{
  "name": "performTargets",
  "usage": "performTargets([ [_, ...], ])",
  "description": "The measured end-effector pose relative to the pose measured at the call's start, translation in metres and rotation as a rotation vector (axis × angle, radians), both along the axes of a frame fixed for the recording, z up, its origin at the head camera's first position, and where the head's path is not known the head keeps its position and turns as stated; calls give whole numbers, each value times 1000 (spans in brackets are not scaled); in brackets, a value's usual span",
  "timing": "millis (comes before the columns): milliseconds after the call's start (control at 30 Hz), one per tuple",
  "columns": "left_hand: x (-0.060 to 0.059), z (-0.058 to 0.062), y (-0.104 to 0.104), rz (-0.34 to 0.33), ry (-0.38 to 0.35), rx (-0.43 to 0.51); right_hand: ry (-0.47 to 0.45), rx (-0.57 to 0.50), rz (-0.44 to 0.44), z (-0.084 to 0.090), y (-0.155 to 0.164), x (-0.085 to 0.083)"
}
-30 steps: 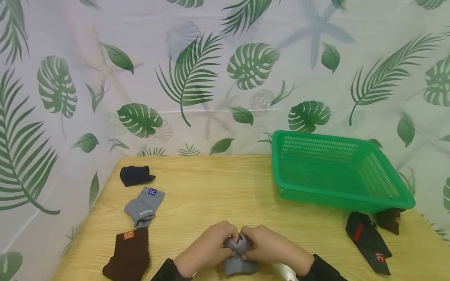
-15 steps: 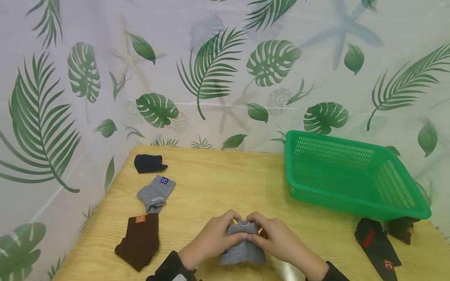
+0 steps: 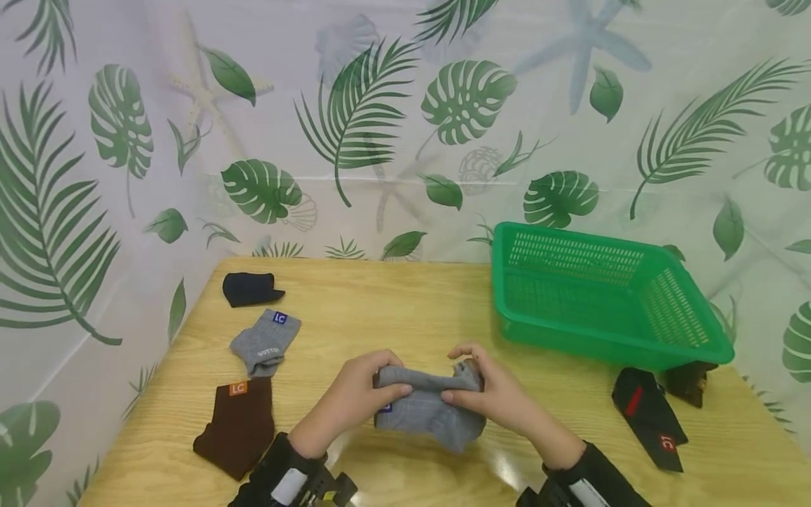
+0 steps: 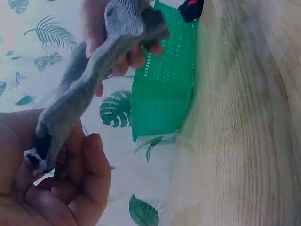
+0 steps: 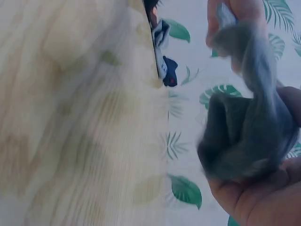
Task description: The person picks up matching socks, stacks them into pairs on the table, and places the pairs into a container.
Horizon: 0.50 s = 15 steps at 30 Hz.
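A grey sock [image 3: 431, 415] is stretched sideways between both hands, raised close over the table, its top edge folded over. My left hand [image 3: 357, 394] pinches its left end, thumb in front, beside a small blue tag. On the other end, my right hand [image 3: 497, 394] grips the cloth with the thumb in front and the index finger lifted over the bunched edge. From the left wrist view, the sock [image 4: 70, 103] runs as a twisted band between the two hands. Motion blurs the sock [image 5: 249, 127] in the right wrist view, where a loose fold hangs open.
Down the left side lie a navy sock [image 3: 250, 290], a grey sock with a blue LC tag [image 3: 269, 338] and a brown sock [image 3: 237, 426]. A green basket [image 3: 608, 341] stands back right. Near it are a black sock with red marks [image 3: 646, 419] and a dark brown sock [image 3: 690, 384].
Both hands, earlier close together on the bunched grey sock, have moved apart and risen, spreading it sideways. The head view has shifted. The other socks and basket stay in place.
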<state>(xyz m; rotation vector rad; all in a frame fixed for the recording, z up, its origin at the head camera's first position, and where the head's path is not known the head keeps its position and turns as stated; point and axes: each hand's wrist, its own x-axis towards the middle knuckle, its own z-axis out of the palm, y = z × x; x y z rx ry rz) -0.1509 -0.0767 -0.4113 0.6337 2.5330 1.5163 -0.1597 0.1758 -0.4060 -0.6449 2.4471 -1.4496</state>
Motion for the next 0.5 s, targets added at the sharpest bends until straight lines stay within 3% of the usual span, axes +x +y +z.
performTargets([
  [167,-9,-10,-13,18,-47,-82,-47,148,-12,-8,14,-7],
  [367,-19,-25,-27,48,-90,-190,96,450,-6,-19,22,-12],
  [500,-23,-29,-32,91,-131,-180,66,418,-8,-19,30,-17],
])
